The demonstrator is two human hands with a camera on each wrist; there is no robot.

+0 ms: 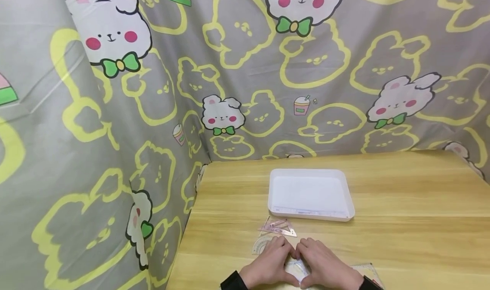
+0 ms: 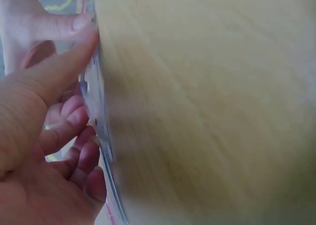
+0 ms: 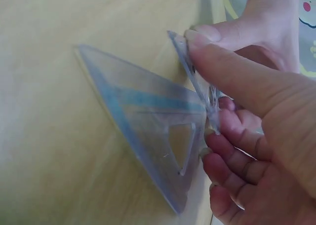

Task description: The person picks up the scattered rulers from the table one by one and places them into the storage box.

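Observation:
My left hand [image 1: 271, 261] and right hand [image 1: 323, 264] meet close together near the table's front edge. Between them is a clear plastic set square [image 1: 297, 270], pinched by thumb and fingers of both hands. In the right wrist view the held set square [image 3: 195, 72] is tilted, its thin corner sticking out past the fingertips. A second clear set square [image 3: 143, 111], marked with a blue band, lies flat on the table beside the right hand. Beyond the left hand lies a clear protractor [image 1: 259, 245], partly covered by it. A pinkish set square [image 1: 278, 226] lies farther back.
A white tray [image 1: 310, 183] stands behind the hands, with a clear ruler [image 1: 298, 211] along its near inner side. The wooden table [image 1: 421, 222] extends to the right. Patterned grey curtain [image 1: 245, 81] encloses the back and left.

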